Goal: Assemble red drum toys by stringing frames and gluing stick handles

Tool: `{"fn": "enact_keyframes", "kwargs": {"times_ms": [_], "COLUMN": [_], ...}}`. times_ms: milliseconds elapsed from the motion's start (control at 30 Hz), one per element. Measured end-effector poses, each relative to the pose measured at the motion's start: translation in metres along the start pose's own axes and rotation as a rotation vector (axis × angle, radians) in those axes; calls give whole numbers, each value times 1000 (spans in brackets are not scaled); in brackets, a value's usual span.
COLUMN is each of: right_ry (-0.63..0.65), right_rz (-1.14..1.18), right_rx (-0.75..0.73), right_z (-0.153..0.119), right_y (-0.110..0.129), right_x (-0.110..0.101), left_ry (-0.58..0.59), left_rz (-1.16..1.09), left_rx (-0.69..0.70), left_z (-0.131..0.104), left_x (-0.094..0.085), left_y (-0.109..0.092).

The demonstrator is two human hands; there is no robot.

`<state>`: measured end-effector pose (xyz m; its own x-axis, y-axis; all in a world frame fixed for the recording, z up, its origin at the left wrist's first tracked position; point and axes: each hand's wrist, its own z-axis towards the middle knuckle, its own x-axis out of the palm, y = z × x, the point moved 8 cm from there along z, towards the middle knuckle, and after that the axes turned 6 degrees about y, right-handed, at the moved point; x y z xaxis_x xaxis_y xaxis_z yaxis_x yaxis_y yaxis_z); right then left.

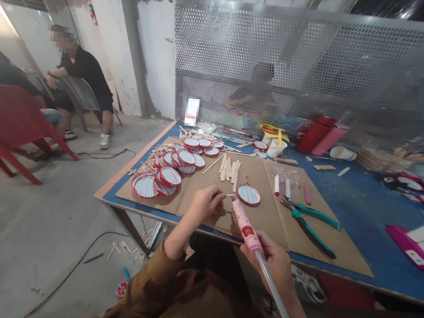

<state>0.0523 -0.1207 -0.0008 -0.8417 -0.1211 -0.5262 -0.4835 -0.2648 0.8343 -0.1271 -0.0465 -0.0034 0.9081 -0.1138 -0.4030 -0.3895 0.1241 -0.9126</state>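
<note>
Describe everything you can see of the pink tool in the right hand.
The pink tool is a slim, plastic-looking cylinder with a mottled surface, an orange-red patch and a dark tip. A long pale rod runs from its rear. The right hand grips it near the rear, tip pointing forward and left over the cardboard. Whether the tip touches anything is unclear.
</note>
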Motion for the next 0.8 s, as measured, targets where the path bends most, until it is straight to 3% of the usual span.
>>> {"fn": "enact_keyframes", "kwargs": {"times_ms": [133, 233, 333, 467, 567, 633, 700, 800], "right_ry": [-104, -251, -360, -385, -293, -223, -144, -17], "right_rz": [151, 224, 118, -175, -426, -573, -722, -805], "right_rx": [21, 25, 23, 58, 148, 200, 295, 348], "right_z": [-5, -10, -9, 3, 20, 32, 41, 51], "right_y": [-14, -28, -38, -52, -73, -91, -113, -141], "right_x": [-8, -33, -80, -167, -224, -251, -268, -274], "left_ry": [-19, -32, -29, -16, -11, -18, -29, -34], "left_rz": [-66, -87, -62, -49, -65, -51, -35, -30], "left_rx": [-25, -38, -27, 5, 2, 1, -3, -10], "left_z": [-1, 0, 1, 4, 4, 3, 2, 2], "left_x": [-1, -3, -3, -2, -2, -3, -5, -5], "left_y": [0, 1, 2, 3, 3, 1, -1, -3]}}
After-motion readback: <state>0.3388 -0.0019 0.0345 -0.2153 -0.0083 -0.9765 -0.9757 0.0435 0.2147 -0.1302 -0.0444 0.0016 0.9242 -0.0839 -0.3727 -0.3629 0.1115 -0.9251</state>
